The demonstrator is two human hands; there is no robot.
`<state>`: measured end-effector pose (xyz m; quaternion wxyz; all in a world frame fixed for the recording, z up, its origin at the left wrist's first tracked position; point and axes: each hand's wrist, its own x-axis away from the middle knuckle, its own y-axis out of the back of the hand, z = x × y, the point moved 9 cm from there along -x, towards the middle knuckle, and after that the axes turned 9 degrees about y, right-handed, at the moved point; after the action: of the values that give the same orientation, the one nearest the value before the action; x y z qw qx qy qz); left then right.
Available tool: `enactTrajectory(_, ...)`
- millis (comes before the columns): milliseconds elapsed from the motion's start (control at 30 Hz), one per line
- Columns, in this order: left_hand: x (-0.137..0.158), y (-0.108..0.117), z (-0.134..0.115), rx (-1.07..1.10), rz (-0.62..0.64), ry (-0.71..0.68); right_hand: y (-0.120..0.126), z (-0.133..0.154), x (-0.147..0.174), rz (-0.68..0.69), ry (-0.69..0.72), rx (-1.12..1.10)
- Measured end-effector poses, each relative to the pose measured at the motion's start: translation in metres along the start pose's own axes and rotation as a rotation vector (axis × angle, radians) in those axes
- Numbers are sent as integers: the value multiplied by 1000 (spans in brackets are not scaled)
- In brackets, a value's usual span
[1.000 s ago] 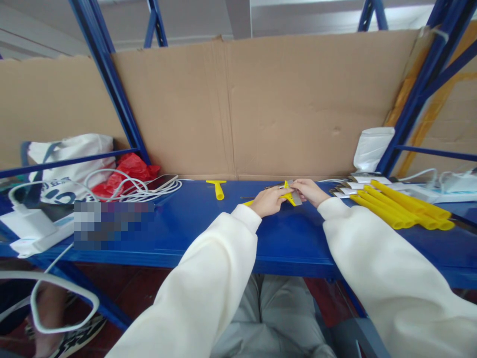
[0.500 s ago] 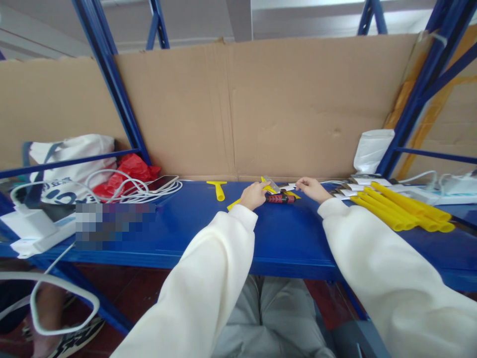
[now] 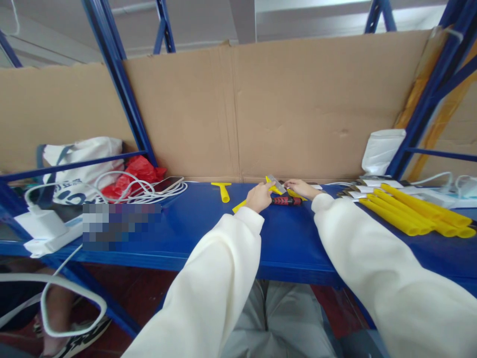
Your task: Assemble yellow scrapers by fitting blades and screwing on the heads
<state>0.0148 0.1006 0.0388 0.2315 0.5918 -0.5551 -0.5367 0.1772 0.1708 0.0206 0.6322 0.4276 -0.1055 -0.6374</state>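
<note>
Our left hand (image 3: 259, 197) is over the desk (image 3: 208, 223), nearer its back edge than its front edge, with the fingers clamped on a yellow scraper (image 3: 274, 186). The scraper's handle sticks out of our fist toward the desk's left edge, while its head, with a pale, flat piece on it, points to the back edge. Our right hand (image 3: 303, 189) is just beside that head, fingertips bunched close together; we cannot tell whether they grip anything. Between our hands, a little closer to the front edge, we see a tool with a red and black grip (image 3: 286, 201) lying on the desk.

To the left of our hands, near the back edge, a second yellow scraper (image 3: 224, 192) lies alone, its crosspiece toward that edge. Toward the desk's right edge, we have a group of yellow handles (image 3: 413, 214) side by side, their round ends facing the front right corner. A white packet (image 3: 383, 150) leans behind them at the back edge. Near the back left corner we see white cables (image 3: 149, 195), a red plastic bag (image 3: 143, 169) and a white cloth bag (image 3: 93, 171).
</note>
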Motion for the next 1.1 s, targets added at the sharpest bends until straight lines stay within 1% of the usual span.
enactTrajectory(100, 1, -2, -2, 1, 14, -19, 9, -1, 7, -14, 10, 131)
enactTrajectory(167, 1, -4, -3, 5, 24, -29, 18, -6, 17, -5, -20, 295)
enactTrajectory(233, 2, -7, -5, 11, 38, -46, 25, -12, 26, 43, -71, 476)
enactTrajectory(300, 3, -9, -8, 14, 51, -63, 26, -19, 34, 122, -107, 584)
enactTrajectory(367, 3, -11, -10, 15, 60, -71, 25, -21, 38, 178, -106, 613)
enactTrajectory(467, 4, -12, -12, 15, 69, -83, 23, -20, 40, 220, -87, 635)
enactTrajectory(600, 6, -13, -16, 8, 76, -99, 20, -16, 42, 280, -100, 698)
enactTrajectory(733, 8, -13, -20, 2, 81, -117, 22, -9, 43, 264, -123, 806)
enactTrajectory(867, 10, -13, -23, -1, 87, -126, 23, -11, 46, 258, -155, 788)
enactTrajectory(933, 11, -13, -24, 3, 91, -129, 29, -12, 46, 204, -166, 731)
enactTrajectory(967, 11, -13, -24, 5, 91, -131, 35, -12, 46, 145, -172, 692)
enactTrajectory(1100, 12, -12, -25, 23, 86, -136, 67, -9, 46, -173, -177, 469)
